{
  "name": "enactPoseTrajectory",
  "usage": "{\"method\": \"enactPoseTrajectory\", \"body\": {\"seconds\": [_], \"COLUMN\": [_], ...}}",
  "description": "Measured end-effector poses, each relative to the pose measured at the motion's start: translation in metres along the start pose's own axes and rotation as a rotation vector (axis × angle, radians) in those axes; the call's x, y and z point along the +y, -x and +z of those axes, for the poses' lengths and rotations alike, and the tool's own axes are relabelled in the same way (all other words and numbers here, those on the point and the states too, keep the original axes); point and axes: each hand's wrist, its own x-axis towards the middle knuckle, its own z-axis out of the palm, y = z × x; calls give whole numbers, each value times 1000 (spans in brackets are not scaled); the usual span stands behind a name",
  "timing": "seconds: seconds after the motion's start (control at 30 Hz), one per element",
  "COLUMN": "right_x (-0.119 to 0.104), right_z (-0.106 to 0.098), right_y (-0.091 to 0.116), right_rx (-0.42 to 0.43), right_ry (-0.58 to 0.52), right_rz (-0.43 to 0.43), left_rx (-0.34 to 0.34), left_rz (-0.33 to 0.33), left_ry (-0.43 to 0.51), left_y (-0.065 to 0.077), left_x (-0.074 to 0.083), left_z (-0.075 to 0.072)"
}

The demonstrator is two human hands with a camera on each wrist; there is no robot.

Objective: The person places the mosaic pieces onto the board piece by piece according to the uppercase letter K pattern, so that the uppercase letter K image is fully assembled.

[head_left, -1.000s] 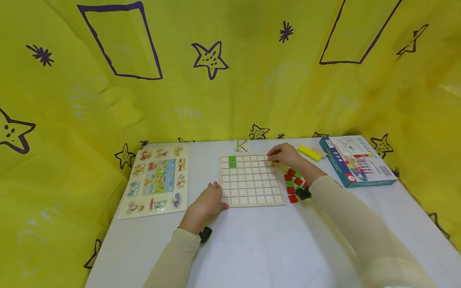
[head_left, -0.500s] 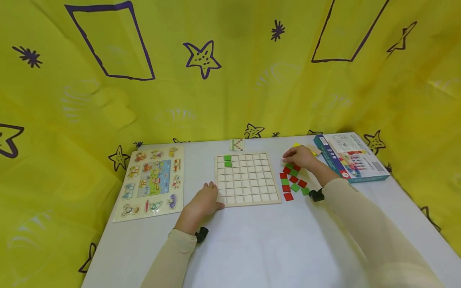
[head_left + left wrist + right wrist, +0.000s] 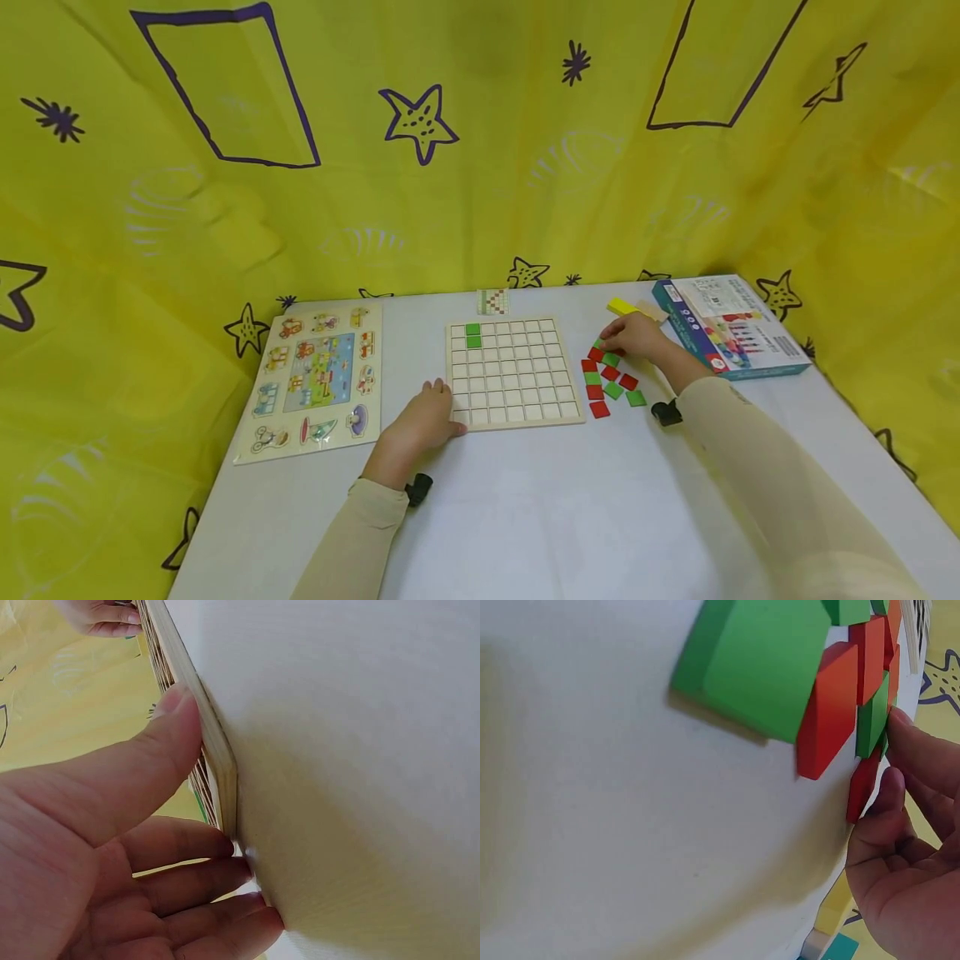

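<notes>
A wooden grid board (image 3: 517, 367) lies flat on the table, with two green tiles (image 3: 473, 336) in its upper left cells. My left hand (image 3: 426, 415) holds the board's near left corner; in the left wrist view its thumb (image 3: 180, 712) lies along the wooden edge and the fingers reach round the other side. Right of the board are scattered red and green square tiles. My right hand (image 3: 636, 337) is at the far end of these, index fingertip (image 3: 897, 720) at a green tile (image 3: 872, 720) and thumb close to a red tile (image 3: 863, 784), a gap showing between them.
A small pattern card (image 3: 492, 302) lies behind the board. To the left is a picture puzzle board (image 3: 318, 375). Yellow pieces (image 3: 621, 306) lie beyond my right hand, near a box (image 3: 735, 325). A yellow printed cloth (image 3: 480, 192) hangs behind the table.
My right hand has moved from the board's far right corner over to the loose tiles, then down nearer to them. My left hand stays at the board's corner. The head view has shifted slightly.
</notes>
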Motion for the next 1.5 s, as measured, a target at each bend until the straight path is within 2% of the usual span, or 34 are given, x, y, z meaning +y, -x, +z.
{"method": "enactPoseTrajectory", "body": {"seconds": [0.27, 0.63, 1.0, 1.3, 1.5], "right_x": [-11, -18, -56, -90, -110], "right_z": [2, -3, 0, 17, 33], "right_y": [2, 1, -10, -17, -22], "right_rx": [9, 45, 47, 11, -9], "right_ry": [-4, 45, 21, -37, -30], "right_rz": [21, -71, -172, -218, -265], "left_rx": [7, 7, 13, 11, 7], "left_rz": [12, 9, 19, 8, 6], "left_ry": [1, -3, -23, -26, -35], "left_y": [0, 1, -1, -1, -1], "left_x": [-1, -1, -2, -1, -2], "left_z": [0, 0, 0, 1, 1]}}
